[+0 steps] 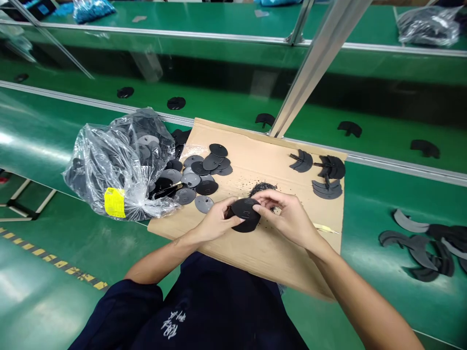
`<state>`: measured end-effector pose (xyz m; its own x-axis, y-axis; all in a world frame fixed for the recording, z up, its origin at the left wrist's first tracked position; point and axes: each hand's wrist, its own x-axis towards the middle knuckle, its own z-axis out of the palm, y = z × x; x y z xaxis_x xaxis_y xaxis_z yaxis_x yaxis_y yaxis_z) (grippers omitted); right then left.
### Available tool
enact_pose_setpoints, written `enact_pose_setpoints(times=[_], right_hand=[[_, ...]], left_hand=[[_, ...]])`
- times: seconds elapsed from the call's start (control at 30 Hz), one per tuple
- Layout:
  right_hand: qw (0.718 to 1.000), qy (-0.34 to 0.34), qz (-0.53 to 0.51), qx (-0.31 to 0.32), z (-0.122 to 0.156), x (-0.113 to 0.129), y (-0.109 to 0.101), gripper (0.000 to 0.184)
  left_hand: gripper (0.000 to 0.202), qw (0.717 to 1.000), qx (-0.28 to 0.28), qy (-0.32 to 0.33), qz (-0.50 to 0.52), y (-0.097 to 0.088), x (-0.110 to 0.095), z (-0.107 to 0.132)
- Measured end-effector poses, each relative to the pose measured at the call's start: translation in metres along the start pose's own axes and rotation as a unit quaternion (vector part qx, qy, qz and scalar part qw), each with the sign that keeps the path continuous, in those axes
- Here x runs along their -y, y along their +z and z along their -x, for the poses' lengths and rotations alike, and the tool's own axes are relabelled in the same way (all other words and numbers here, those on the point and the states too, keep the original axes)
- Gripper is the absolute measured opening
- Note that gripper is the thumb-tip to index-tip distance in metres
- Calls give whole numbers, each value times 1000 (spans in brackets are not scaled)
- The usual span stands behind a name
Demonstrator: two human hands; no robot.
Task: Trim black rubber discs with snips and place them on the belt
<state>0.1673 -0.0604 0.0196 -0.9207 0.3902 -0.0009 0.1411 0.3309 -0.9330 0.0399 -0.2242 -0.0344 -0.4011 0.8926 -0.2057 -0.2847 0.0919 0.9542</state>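
I have both hands closed on one piece: the left hand (219, 219) pinches the black disc (245, 208) at its left side, thumb on the face, and the right hand (288, 216) nips its right edge between thumb and fingertips. A second dark part shows just below it in the same hold; whether the two are joined, I can't tell. The disc is raised over the near half of the cardboard (292, 265), in front of a heap of black crumbs (261, 187).

From here I'd judge the work as partway through. The loose discs (211, 162) lie piled beside the clear bag (109, 150), which holds more, so plenty seems left, though I can't say which have been handled. Crescent pieces (330, 167) are grouped at the cardboard's far right, and others (423, 250) lie on the green table (365, 194); round and crescent parts sit spaced out beyond the rail (401, 165). The yellow tool (326, 228) lies on the cardboard, out of my grip
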Motion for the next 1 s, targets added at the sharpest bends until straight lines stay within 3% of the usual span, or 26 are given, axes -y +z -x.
enact_pose_setpoints(times=[0.17,0.33,0.73,1.0], right_hand=[[1000,2,23,-13,6,0,-3,14],[999,-13,36,-16,9,2,-2,13],[995,-69,61,-42,9,-1,3,13],[989,-120,84,-26,12,3,2,17]], left_hand=[[53,998,42,-21,34,0,-1,7],[52,999,19,-13,33,0,2,9],[48,999,38,-14,26,-5,-2,8],[46,999,28,-5,22,0,-3,10]])
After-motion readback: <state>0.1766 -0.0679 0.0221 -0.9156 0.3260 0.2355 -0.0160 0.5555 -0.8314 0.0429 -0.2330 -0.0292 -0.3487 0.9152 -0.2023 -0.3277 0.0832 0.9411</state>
